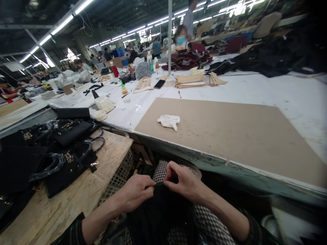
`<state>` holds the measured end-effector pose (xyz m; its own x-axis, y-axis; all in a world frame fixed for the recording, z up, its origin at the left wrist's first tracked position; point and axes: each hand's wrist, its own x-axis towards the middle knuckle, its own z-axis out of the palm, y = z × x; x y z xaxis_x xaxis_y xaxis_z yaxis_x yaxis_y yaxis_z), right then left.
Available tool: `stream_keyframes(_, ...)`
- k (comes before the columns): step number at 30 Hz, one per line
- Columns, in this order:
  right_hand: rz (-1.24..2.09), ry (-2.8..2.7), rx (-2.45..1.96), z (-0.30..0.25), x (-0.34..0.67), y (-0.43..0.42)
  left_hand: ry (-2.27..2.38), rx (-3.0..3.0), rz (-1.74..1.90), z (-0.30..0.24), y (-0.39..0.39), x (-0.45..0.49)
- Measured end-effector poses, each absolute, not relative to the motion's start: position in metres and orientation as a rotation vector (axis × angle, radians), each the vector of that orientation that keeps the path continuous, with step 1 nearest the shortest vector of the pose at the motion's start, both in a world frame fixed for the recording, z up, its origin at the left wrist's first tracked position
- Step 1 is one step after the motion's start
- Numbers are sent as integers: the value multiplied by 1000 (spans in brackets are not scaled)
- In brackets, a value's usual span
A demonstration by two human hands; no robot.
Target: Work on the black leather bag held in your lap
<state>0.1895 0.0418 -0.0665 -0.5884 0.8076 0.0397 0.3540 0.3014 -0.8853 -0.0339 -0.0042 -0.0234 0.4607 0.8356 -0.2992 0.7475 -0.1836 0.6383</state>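
A black fabric piece [160,211], perhaps a bag, lies over my lap, with its upper edge raised between my hands. My left hand [139,190] pinches that edge from the left, thumb against the fingers. Close by on the right, my right hand [182,178] grips the same edge between thumb and curled fingertips. The lower part of the black piece fades into shadow, so its full shape is hard to make out. Checked cloth [163,168] covers my legs beneath it.
Black handbags [73,132] with wrapped handles are piled on a wooden board [112,153] at left. Ahead, a brown cardboard sheet [224,132] bears a crumpled white wrapper [169,121]. Farther back are a phone [159,84], a glue bottle [124,89], a post [170,41] and a masked person [181,37].
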Motion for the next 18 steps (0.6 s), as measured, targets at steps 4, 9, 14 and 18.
stream_keyframes(4,1312,-2068,-1054,-70,196,46,1380,1676,267,-24,-26,-59)
stream_keyframes(9,1287,-2093,-982,-69,191,46,1571,1716,391,-34,-50,-70)
stream_keyframes(14,1239,-2112,-991,-68,181,42,1609,1862,181,-18,-37,-67)
stream_keyframes(18,1234,-2076,-1007,-65,178,38,1471,1818,160,-19,-4,-40)
